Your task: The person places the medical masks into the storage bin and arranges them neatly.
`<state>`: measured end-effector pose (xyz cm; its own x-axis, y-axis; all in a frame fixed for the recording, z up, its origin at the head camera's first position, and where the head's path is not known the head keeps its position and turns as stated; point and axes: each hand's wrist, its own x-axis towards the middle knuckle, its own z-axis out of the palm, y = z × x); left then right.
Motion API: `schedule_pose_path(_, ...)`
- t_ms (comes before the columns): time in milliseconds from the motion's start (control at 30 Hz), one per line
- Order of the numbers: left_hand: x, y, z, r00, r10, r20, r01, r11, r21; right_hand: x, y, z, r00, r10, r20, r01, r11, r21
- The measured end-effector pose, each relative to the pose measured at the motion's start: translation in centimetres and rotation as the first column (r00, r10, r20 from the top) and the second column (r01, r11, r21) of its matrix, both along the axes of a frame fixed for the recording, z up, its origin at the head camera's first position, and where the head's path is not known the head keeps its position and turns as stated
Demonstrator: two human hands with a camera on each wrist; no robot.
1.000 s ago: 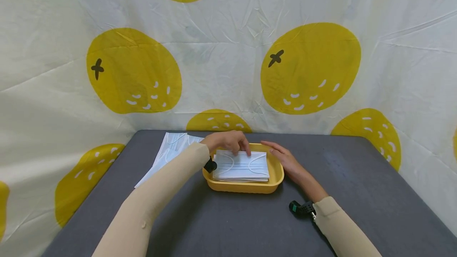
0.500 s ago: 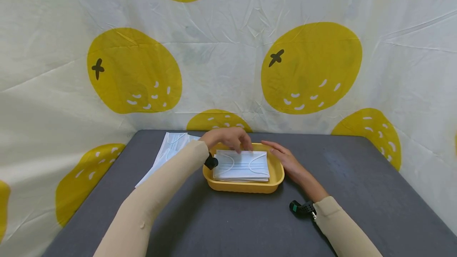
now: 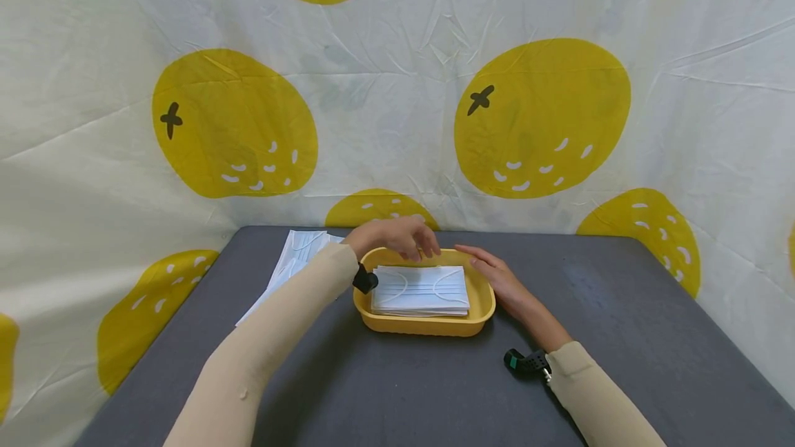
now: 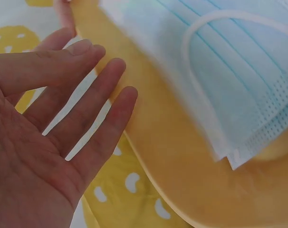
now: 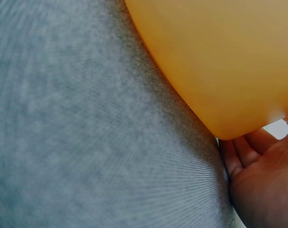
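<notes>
A stack of pleated face masks (image 3: 421, 290) with white ear loops lies flat in a yellow tray (image 3: 422, 326) at the table's middle. Over the tray's far rim hovers my left hand (image 3: 400, 236), holding nothing. The left wrist view shows that hand (image 4: 63, 114) with its fingers loosely extended beside the tray's edge, apart from the masks (image 4: 220, 61). My right hand (image 3: 499, 281) rests along the tray's right side with its fingers straight. In the right wrist view, the right hand (image 5: 267, 175) lies against the outer wall of the tray (image 5: 220, 71).
More face masks (image 3: 298, 254) lie spread at the back left of the dark grey table (image 3: 404, 392), partly behind the left sleeve (image 3: 286, 336). A white cloth with yellow fruit (image 3: 540, 119) hangs behind and beside the table.
My left hand has lifted off the stack's far edge and drawn back, up and slightly away, its fingers loosening. The right hand and tray have stayed put.
</notes>
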<state>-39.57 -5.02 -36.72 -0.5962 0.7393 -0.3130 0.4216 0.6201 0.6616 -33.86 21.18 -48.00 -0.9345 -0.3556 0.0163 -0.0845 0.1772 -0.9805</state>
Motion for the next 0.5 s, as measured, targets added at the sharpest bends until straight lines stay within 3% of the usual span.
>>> schedule_pose_path(233,0.2,-0.9,0.4,1.0,0.002,0.024,-0.005,0.993,0.115,0.1,0.0,0.0,1.0,0.0,0.005,0.0,1.0,-0.013)
schedule_pose_path(367,0.3,-2.2,0.4,0.999,-0.002,0.045,-0.009,0.974,0.227,0.0,0.1,0.1,1.0,0.002,0.005,-0.002,1.0,-0.018)
schedule_pose_path(500,0.8,-4.0,0.3,0.998,0.057,0.036,-0.066,0.947,0.314,0.0,0.1,0.0,1.0,0.011,0.0,-0.011,1.0,-0.029)
